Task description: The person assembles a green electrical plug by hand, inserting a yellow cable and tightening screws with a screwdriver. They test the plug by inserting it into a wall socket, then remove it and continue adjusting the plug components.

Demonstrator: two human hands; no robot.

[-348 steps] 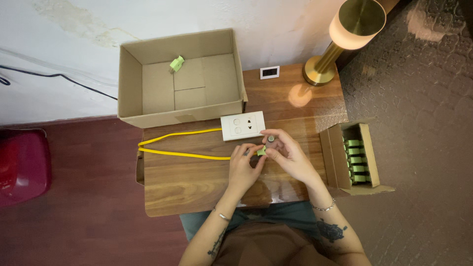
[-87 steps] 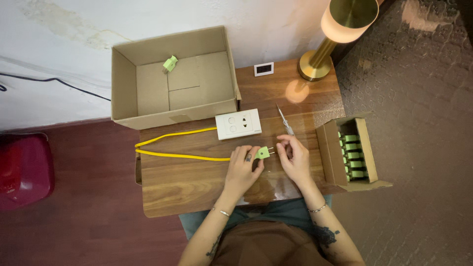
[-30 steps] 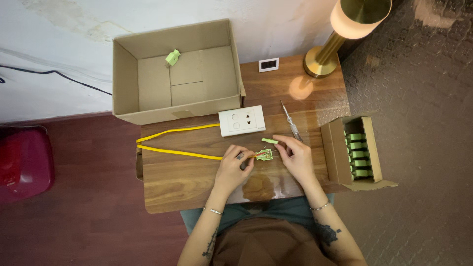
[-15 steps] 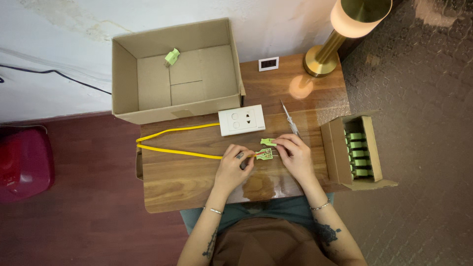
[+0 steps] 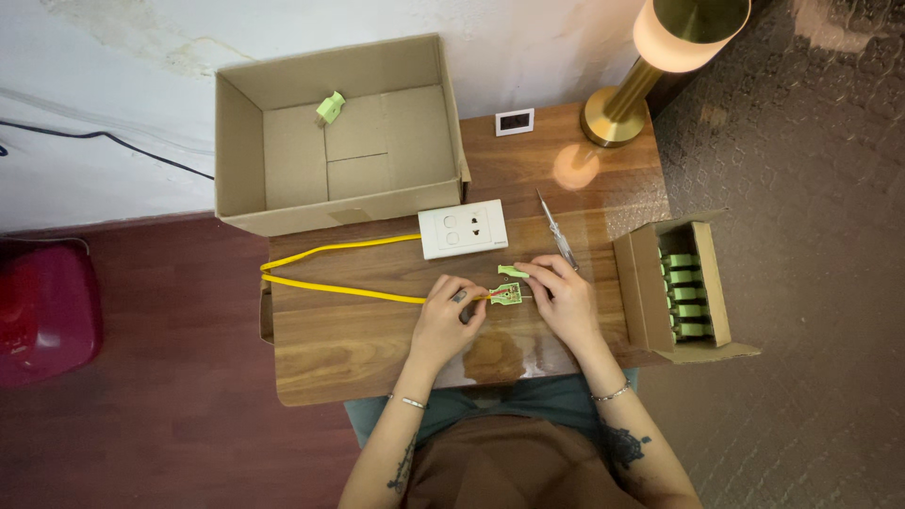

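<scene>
My left hand (image 5: 448, 316) pinches the yellow cable (image 5: 339, 287) close to its end on the wooden table (image 5: 358, 349). The cable runs into an opened green plug base (image 5: 506, 294). My right hand (image 5: 564, 297) rests fingertips on that base from the right. A separate green plug cover (image 5: 514, 271) lies just above it. A screwdriver (image 5: 558, 229) lies on the table beyond my right hand. The cable loops left and back to a white wall socket (image 5: 463, 229).
A large open cardboard box (image 5: 330, 141) at the back holds one green plug (image 5: 330, 106). A small carton (image 5: 683, 287) of green plugs sits at the right edge. A brass lamp (image 5: 650, 57) and a small white clock (image 5: 515, 121) stand behind. A red object (image 5: 42, 311) lies on the floor left.
Earlier both hands held the plug up; the screwdriver now lies on the table. The green cover has come off and lies apart from the base. In the last second the hands barely move.
</scene>
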